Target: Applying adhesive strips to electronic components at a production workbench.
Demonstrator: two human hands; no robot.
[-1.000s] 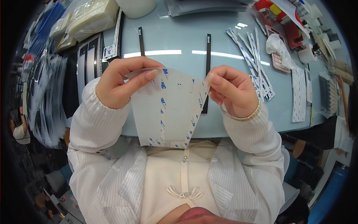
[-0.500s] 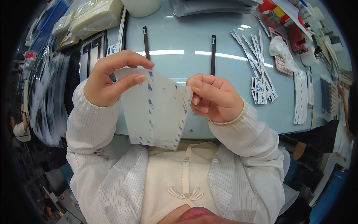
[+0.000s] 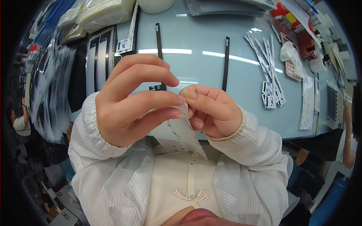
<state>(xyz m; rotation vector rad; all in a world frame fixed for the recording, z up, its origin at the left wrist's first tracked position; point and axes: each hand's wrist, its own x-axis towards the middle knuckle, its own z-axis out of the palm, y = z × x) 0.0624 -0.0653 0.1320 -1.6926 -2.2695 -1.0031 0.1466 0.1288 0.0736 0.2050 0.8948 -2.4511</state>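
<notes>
In the middle of the frame a translucent sheet (image 3: 175, 132) with blue-marked bands hangs below the hands, over the lower part of the table (image 3: 245, 90); its upper left is hidden behind the left hand (image 3: 135, 100). The right hand (image 3: 213, 111) pinches the sheet's top corner between thumb and forefinger, the pinched bit itself covered. The left hand's thumb and forefinger reach that same corner, the other fingers curved and apart; whether they grip it I cannot tell. Left of centre, one black strip (image 3: 158, 41) passes behind the left fingers; right of it, another black strip (image 3: 226, 64) runs down behind the right hand. At upper right, crumpled white wrapping (image 3: 292, 56) covers part of a pink calculator (image 3: 289, 71). The top edge cuts off a white roll (image 3: 156, 4) and a stack of clear sheets (image 3: 226, 8)
</notes>
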